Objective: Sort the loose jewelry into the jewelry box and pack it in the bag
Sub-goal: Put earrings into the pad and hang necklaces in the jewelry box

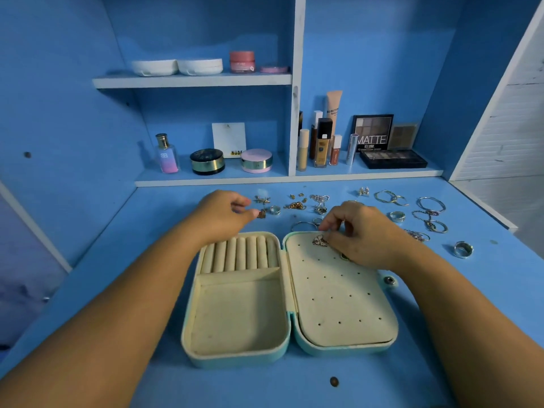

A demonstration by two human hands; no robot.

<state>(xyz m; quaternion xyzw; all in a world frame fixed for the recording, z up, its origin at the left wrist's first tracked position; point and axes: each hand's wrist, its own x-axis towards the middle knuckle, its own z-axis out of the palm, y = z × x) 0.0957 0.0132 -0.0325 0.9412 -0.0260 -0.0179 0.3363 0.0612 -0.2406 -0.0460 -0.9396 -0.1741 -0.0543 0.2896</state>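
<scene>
Pinning a butterfly-shaped earring (320, 240) onto the perforated panel of the open jewelry box (335, 293), the person's right hand (365, 237) pinches the piece at the panel's far edge, fingers closed around it. The left hand (223, 213) nips a small gold piece (261, 214) between thumb and forefinger just beyond the ring rolls (240, 254). Most rings and bangles (431, 205) lie loose on the blue desk (88, 304); no bag is visible. Sorting appears barely begun; seating the earring post in a hole likely comes next.

Both forearms reach forward, left hand (221, 212) and right hand (361, 234) each in a pinched grip.
</scene>
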